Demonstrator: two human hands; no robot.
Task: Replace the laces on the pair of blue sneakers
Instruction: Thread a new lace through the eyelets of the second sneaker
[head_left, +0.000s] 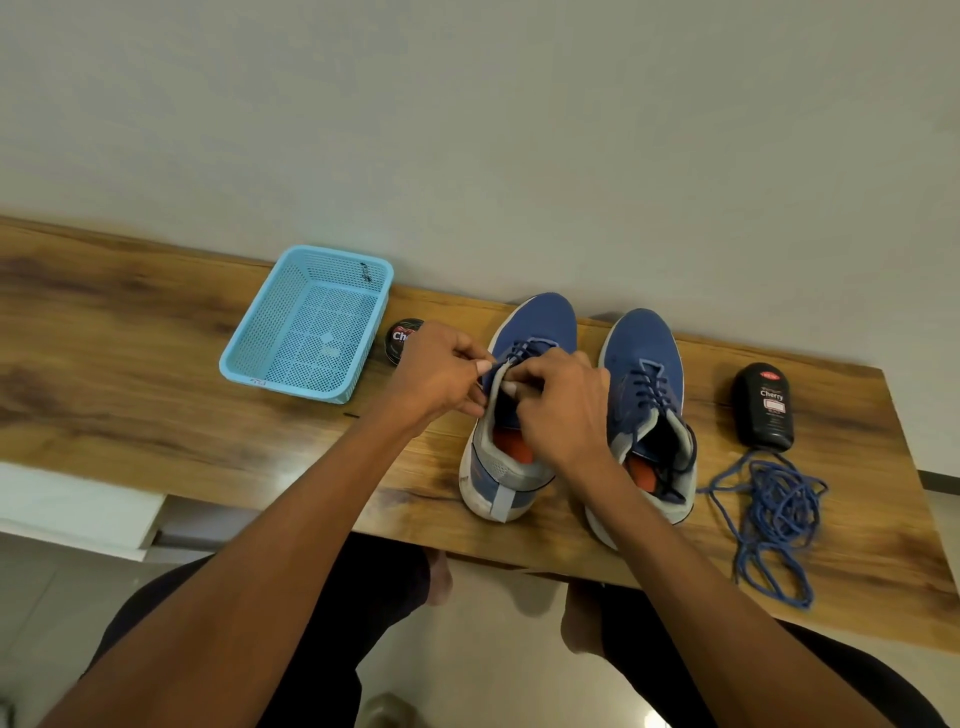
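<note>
Two blue sneakers with grey heels and orange insoles stand side by side on the wooden table (130, 395), toes toward the wall. The left sneaker (537, 325) has a dark lace in its lower eyelets; both my hands are at its tongue. My left hand (441, 371) pinches the lace at the shoe's left edge. My right hand (558, 400) pinches the lace or tongue at the top of the opening, hiding most of it. The right sneaker (641, 358) carries a dark navy lace. A tangled heap of lighter blue laces (776, 506) lies to the right.
A light blue plastic basket (311, 322) sits left of the shoes, with a round black polish tin (400, 335) partly hidden behind my left hand. A black liquid polish bottle (763, 405) lies at the far right. My knees are below the table's front edge.
</note>
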